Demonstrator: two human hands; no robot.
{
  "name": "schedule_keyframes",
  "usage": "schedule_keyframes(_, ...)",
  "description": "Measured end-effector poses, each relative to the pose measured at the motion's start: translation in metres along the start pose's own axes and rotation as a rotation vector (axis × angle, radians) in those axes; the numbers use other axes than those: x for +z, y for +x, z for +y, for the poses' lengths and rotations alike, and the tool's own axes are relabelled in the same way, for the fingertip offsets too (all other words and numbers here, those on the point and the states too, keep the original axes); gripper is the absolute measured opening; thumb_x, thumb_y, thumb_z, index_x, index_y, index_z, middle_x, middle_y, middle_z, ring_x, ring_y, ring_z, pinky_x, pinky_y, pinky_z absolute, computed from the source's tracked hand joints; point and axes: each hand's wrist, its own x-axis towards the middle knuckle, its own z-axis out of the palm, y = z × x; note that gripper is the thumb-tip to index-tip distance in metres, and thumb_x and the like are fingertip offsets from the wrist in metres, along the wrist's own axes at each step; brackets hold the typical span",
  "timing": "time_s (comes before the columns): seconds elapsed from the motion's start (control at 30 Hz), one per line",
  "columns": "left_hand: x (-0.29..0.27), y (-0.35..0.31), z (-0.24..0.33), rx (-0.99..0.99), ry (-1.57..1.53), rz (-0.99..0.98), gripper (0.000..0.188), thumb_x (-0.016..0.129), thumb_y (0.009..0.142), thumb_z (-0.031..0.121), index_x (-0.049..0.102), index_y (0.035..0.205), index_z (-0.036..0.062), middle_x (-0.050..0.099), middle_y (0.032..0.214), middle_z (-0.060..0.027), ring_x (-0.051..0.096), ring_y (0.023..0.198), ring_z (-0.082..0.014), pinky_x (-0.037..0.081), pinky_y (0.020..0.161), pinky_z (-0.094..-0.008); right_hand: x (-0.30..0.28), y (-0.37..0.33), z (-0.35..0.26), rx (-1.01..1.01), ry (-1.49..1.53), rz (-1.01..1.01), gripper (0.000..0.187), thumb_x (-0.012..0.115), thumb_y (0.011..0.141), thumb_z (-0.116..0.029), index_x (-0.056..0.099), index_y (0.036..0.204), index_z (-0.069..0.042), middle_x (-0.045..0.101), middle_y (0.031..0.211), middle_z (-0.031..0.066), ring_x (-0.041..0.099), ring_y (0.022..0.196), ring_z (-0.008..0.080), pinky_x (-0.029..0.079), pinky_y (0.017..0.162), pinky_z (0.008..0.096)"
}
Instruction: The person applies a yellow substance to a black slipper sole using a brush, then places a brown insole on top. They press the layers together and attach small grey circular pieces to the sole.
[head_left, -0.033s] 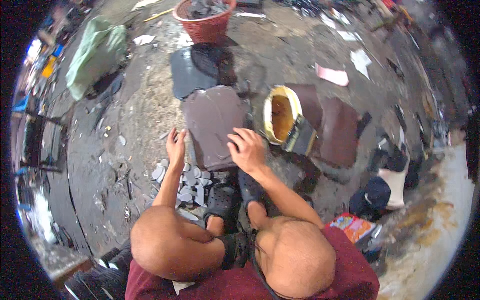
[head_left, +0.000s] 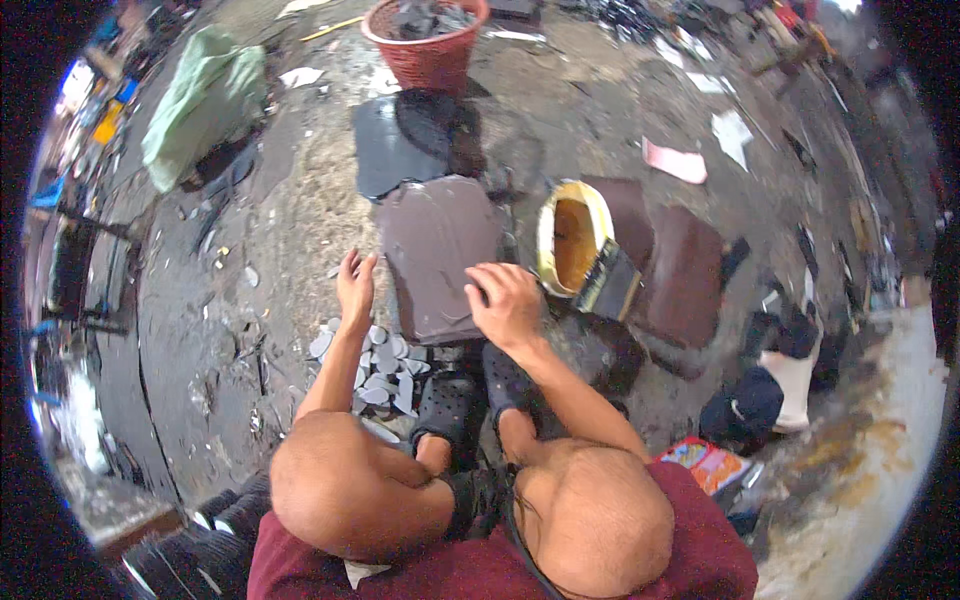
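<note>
A dark brown sheet (head_left: 440,245) with a wet-looking, streaked surface lies on the floor in front of my feet; its lower edge shows what look like stacked layers. My left hand (head_left: 356,285) is just off its left edge, fingers apart and holding nothing. Over the sheet's right edge hovers my right hand (head_left: 508,308), fingers loosely bent, with nothing visible in it. To the right stands an open whitish tub (head_left: 546,240) with amber, glue-like stuff inside. A dark flat block (head_left: 610,282) leans against its rim. Several small grey cut pieces (head_left: 382,372) are heaped near my left forearm.
Beyond the sheet lies a black sheet (head_left: 395,150), then a red basket (head_left: 428,62) with grey scraps. Brown sheets (head_left: 685,275) lie right of the tub. A pale green sack (head_left: 205,105) is at far left, a dark cap (head_left: 745,405) at right.
The whole view has shifted slightly, so things appear a little further right and lower. My right hand's fingers look slightly closer together.
</note>
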Motion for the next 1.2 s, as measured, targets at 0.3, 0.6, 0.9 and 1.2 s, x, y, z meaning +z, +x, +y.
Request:
schedule_keyframes(0.3, 0.02, 0.135, 0.052, -0.087, 0.172, 0.053, 0.082, 0.078, 0.084, 0.043, 0.046, 0.148, 0.0027, 0.053, 0.145, -0.0212, 0.053, 0.131, -0.0333, 0.045, 0.104, -0.0457, 0.026, 0.053, -0.007, -0.086, -0.006, -0.1, 0.041, 0.072, 0.085, -0.024, 0.068, 0.124, -0.014, 0.056, 0.141, 0.0141, 0.05, 0.13, 0.0366, 0.036, 0.112, 0.0505)
schedule_keyframes(0.6, 0.05, 0.193, 0.044, -0.514, -0.484, -0.076, 0.092, 0.088, 0.072, 0.05, 0.049, 0.143, 0.0071, 0.047, 0.143, -0.0173, 0.053, 0.117, -0.0306, 0.048, 0.097, -0.0443, 0.029, 0.07, 0.013, 0.007, 0.124, 0.033, 0.039, 0.072, 0.087, -0.02, 0.067, 0.125, -0.012, 0.058, 0.139, 0.0129, 0.052, 0.13, 0.0346, 0.038, 0.111, 0.0495)
schedule_keyframes(0.9, 0.051, 0.2, 0.052, -0.538, -0.575, -0.269, 0.069, 0.088, 0.073, 0.043, 0.063, 0.127, 0.0085, 0.061, 0.13, -0.0162, 0.06, 0.114, -0.034, 0.048, 0.098, -0.0513, 0.056, 0.122, 0.032, 0.056, 0.095, 0.045, 0.043, 0.072, 0.087, -0.021, 0.064, 0.128, -0.013, 0.063, 0.132, 0.0129, 0.053, 0.127, 0.0332, 0.039, 0.107, 0.0483)
schedule_keyframes(1.2, 0.061, 0.21, 0.049, -0.339, -0.493, -0.137, 0.067, 0.091, 0.067, 0.029, 0.066, 0.116, -0.0084, 0.07, 0.11, -0.0154, 0.067, 0.097, -0.0257, 0.055, 0.085, -0.0369, 0.128, 0.262, 0.086, 0.565, 0.44, -0.431, 0.075, 0.066, 0.091, -0.045, 0.047, 0.145, 0.003, 0.051, 0.146, 0.0268, 0.048, 0.138, 0.0374, 0.038, 0.113, 0.0442)
